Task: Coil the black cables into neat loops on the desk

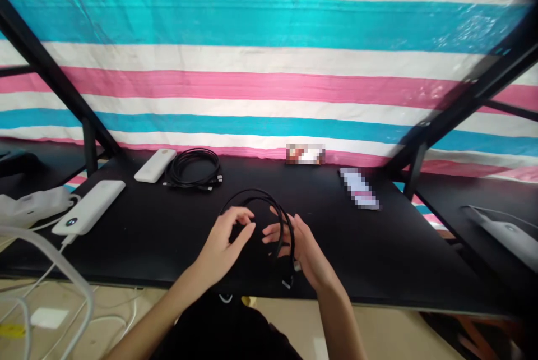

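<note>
Both my hands hold a black cable [259, 198] looped into a coil above the black table [378, 259]. My left hand [227, 239] pinches the left side of the loop with curled fingers. My right hand [300, 245] has its fingers wrapped round the right side, where the cable's plug ends [292, 274] hang down. Farther back lies a second coiled black cable [194, 169], beside a small white power bank [155, 165]. A larger white power bank [89, 207] sits at the table's left edge.
A blurred phone-like object [360, 188] lies at the back right of the table, and a small blurred item [305, 155] at the back. Black frame struts [458, 107] rise on both sides. White cables [54, 270] hang at the left. A striped tarp [269, 68] fills the background.
</note>
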### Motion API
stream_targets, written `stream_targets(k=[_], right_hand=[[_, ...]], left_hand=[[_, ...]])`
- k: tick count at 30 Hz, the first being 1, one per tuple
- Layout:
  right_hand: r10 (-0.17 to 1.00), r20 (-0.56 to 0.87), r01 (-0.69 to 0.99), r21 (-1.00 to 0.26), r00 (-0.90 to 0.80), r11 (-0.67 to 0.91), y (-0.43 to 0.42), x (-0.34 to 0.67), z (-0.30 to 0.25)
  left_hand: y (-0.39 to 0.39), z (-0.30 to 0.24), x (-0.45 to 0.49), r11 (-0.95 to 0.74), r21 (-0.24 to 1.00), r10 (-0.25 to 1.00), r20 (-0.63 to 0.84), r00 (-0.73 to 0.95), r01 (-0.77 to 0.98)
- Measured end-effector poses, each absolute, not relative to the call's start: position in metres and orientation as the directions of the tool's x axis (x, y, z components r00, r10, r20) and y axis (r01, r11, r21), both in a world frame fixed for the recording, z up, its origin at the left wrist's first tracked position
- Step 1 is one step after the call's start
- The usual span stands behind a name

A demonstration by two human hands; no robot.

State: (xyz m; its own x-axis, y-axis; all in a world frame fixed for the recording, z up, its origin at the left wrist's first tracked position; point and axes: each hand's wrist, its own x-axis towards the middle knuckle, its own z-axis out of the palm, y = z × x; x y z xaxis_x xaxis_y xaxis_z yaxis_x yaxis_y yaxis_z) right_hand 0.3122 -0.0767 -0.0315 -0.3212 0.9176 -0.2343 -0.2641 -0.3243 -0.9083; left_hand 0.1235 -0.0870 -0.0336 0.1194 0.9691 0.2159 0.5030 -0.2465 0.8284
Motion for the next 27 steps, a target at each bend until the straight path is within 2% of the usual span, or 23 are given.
stream_targets(k=[2,4,7,10,12,15,18,23,27], right_hand=[[0.934,-0.199,-0.18,-0.949,-0.295,-0.259,-0.083,0.313,-0.033],[0.942,-0.157,-0.075,-0.98,-0.298,-0.187,-0.088,0.311,-0.035],[0.953,-0.121,-0.02,-0.991,-0.277,-0.132,-0.091,0.31,-0.04],[0.983,-0.108,-0.094,-0.988,-0.151,-0.123,-0.091,0.315,-0.044],[0.986,-0.141,-0.213,-0.964,-0.091,-0.157,-0.09,0.321,-0.045],[0.969,-0.221,-0.387,-0.888,-0.112,-0.247,-0.089,0.329,-0.045],[0.963,-0.25,-0.433,-0.86,-0.103,-0.269,-0.089,0.331,-0.044],[0.963,-0.25,-0.408,-0.893,0.104,-0.188,-0.08,0.334,-0.04],[0.902,-0.21,-0.555,-0.831,0.378,0.039,-0.073,0.362,-0.034]], left_hand=[[-0.078,-0.046,0.119,-0.264,0.736,0.95,0.312,0.033,0.623],[-0.069,-0.059,0.116,-0.262,0.662,0.94,0.339,0.031,0.702],[-0.061,-0.071,0.111,-0.238,0.697,0.959,0.28,0.05,0.676],[-0.063,-0.067,0.107,-0.167,0.828,0.982,0.19,0.011,0.535],[-0.069,-0.057,0.104,-0.138,0.887,0.989,0.146,0.015,0.44],[-0.079,-0.045,0.102,-0.12,0.928,0.993,0.104,0.063,0.352],[-0.089,-0.038,0.102,-0.09,0.965,0.995,0.078,0.061,0.248],[-0.095,-0.033,0.091,-0.09,0.996,0.986,0.088,-0.138,-0.008],[-0.089,-0.026,0.063,-0.131,0.966,0.914,0.029,-0.404,-0.225]])
